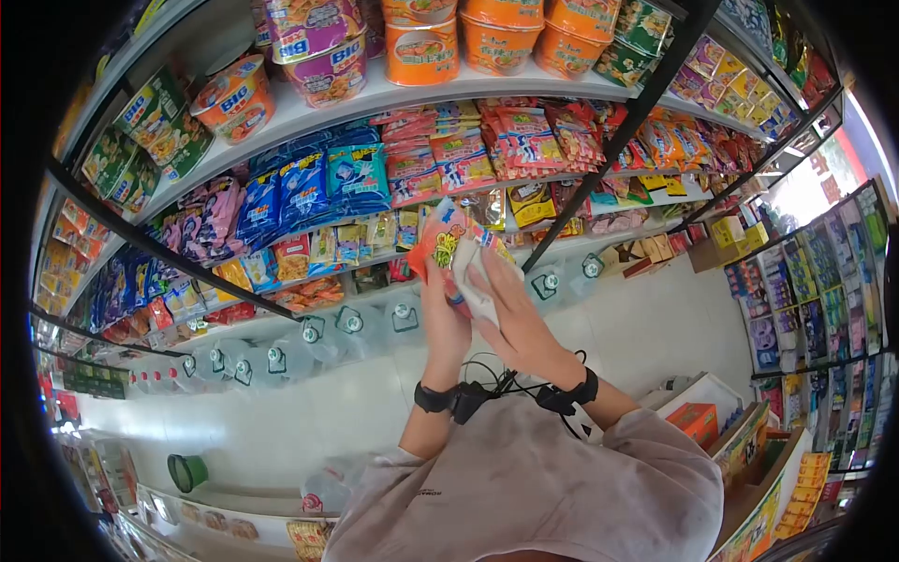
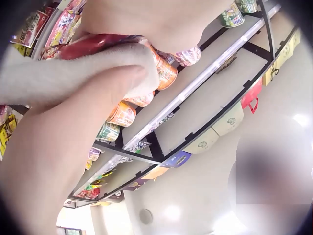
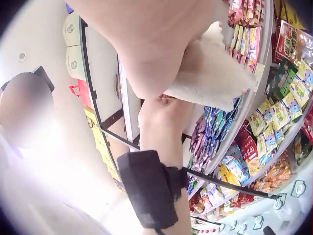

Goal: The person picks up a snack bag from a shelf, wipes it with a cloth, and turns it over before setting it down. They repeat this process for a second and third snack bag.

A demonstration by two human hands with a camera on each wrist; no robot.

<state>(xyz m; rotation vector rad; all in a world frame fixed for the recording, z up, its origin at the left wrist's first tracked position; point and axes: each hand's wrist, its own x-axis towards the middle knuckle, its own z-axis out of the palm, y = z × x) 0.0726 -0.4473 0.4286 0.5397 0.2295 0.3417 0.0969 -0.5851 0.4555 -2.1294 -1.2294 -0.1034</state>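
In the head view, my left hand (image 1: 446,314) holds up a snack bag (image 1: 444,245), orange-red and clear with a picture of green noodle-like food. My right hand (image 1: 513,314) holds a white cloth (image 1: 479,298) against the side of the bag. Both hands are close together in front of the shelves. In the left wrist view, the cloth (image 2: 115,66) lies between the left thumb and the right hand, with a shiny red part of the bag (image 2: 90,46) beside it. A loose end of the cloth (image 3: 210,76) hangs past the right hand in the right wrist view.
Cup noodles (image 1: 421,51) stand on the upper shelf, and bagged snacks (image 1: 300,183) fill the tiers below. Large clear water jugs (image 1: 351,323) line the floor under the rack. Another rack (image 1: 805,281) is at right, and a green bin (image 1: 187,473) stands on the floor at left.
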